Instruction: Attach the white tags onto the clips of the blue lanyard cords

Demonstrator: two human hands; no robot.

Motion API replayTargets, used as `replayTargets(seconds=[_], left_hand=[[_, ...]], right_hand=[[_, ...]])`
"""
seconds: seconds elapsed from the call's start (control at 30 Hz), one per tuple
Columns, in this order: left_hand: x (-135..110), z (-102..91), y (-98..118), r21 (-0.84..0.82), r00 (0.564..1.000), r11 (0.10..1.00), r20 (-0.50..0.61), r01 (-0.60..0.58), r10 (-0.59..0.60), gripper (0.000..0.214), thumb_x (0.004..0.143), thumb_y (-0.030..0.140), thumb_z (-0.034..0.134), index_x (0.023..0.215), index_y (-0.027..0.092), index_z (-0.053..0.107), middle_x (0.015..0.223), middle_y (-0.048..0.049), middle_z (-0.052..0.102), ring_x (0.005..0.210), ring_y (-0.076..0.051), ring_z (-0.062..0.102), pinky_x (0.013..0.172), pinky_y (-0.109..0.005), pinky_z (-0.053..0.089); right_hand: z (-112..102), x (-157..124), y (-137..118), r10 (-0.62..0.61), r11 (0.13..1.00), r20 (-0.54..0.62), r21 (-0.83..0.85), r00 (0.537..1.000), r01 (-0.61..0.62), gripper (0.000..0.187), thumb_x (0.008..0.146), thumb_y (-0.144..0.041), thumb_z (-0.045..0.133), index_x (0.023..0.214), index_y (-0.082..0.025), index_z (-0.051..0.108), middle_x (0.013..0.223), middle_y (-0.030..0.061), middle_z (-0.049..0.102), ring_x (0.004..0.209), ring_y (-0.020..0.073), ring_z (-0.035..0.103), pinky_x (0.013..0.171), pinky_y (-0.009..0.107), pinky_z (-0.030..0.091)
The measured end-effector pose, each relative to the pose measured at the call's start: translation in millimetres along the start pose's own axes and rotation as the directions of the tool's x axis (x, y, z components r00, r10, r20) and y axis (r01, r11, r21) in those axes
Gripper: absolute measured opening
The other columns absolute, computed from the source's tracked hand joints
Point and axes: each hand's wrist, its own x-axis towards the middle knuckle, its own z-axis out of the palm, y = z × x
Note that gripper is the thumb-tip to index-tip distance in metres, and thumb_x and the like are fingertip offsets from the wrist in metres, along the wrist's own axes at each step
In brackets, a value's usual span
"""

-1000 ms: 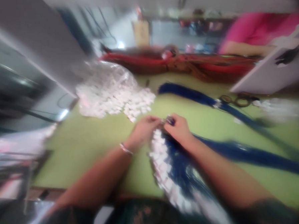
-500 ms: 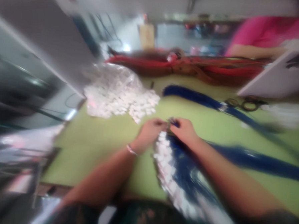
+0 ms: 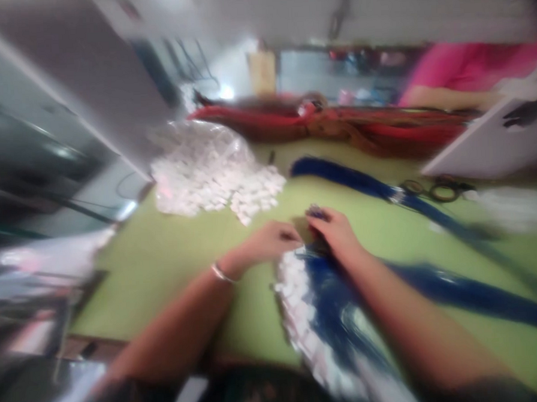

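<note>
My left hand (image 3: 274,239) is closed in a pinch at the top of a row of small white connectors (image 3: 296,307), its fingertips on one of them. The row runs down toward my body along the ends of a spread of blue wires (image 3: 330,294). Just to the right, my right hand (image 3: 337,232) is closed too, with blue wire ends showing dark at its fingertips. A small gap separates the two hands. Blur hides the finer detail between my fingers.
A clear plastic bag (image 3: 206,138) spills loose white connectors (image 3: 259,192) at the table's back left. Another blue wire bundle (image 3: 343,173) lies behind my right hand, near black-handled scissors (image 3: 445,190). Red and brown wire bundles (image 3: 255,120) cross the back. A person in a pink sleeve (image 3: 455,68) is beyond.
My hands have come apart; the left has drawn slightly left and down toward the connector row. My right hand has shifted a little to the right.
</note>
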Motion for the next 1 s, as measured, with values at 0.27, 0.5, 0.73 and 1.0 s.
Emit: replayTargets(seconds=[0.27, 0.5, 0.73, 1.0], left_hand=[[18.3, -29.7, -45.5, 0.621, 0.868, 0.777, -0.439, 0.104, 0.234, 0.024, 0.088, 0.016, 0.049, 0.094, 0.017, 0.072, 0.101, -0.0096, 0.069, 0.103, -0.024, 0.057, 0.096, -0.041, 0.043], [19.6, -20.0, -42.0, 0.701, 0.927, 0.685, -0.361, 0.198, 0.102, 0.035, 0.088, 0.011, 0.044, 0.112, 0.016, 0.07, 0.105, -0.0131, 0.065, 0.098, -0.025, 0.059, 0.087, -0.038, 0.048], [9.4, -4.6, -16.7, 0.079, 0.898, 0.985, -0.426, 0.155, -0.107, 0.026, 0.087, 0.029, 0.055, 0.1, 0.017, 0.074, 0.085, -0.0072, 0.071, 0.072, -0.016, 0.062, 0.072, -0.031, 0.052], [10.0, 17.4, -4.9, -0.187, 0.91, 0.974, -0.371, 0.125, -0.188, 0.022, 0.077, 0.035, 0.067, 0.091, 0.021, 0.077, 0.085, -0.005, 0.075, 0.075, -0.015, 0.065, 0.068, -0.027, 0.05]], right_hand=[[3.7, -1.7, 5.5, -0.051, 0.998, 0.048, -0.03, 0.998, 0.052, 0.016, 0.065, -0.032, 0.063, 0.073, -0.018, 0.061, 0.059, -0.0018, 0.061, 0.051, 0.0113, 0.05, 0.054, 0.025, 0.04], [6.2, -1.6, 3.2, -0.169, 0.951, 0.044, -0.256, 0.985, 0.174, 0.014, 0.065, -0.031, 0.058, 0.066, -0.017, 0.061, 0.065, 0.0003, 0.06, 0.066, 0.0156, 0.053, 0.062, 0.027, 0.041], [6.0, -0.8, 6.3, -0.191, 0.942, 0.058, -0.27, 0.98, 0.2, 0.009, 0.062, -0.027, 0.055, 0.064, -0.018, 0.058, 0.063, -0.0008, 0.058, 0.065, 0.0149, 0.052, 0.062, 0.026, 0.04], [6.7, -2.4, 2.9, -0.157, 0.94, 0.136, -0.284, 0.978, 0.191, 0.008, 0.06, -0.024, 0.057, 0.057, -0.019, 0.053, 0.056, -0.0031, 0.053, 0.059, 0.0121, 0.047, 0.057, 0.024, 0.037]])
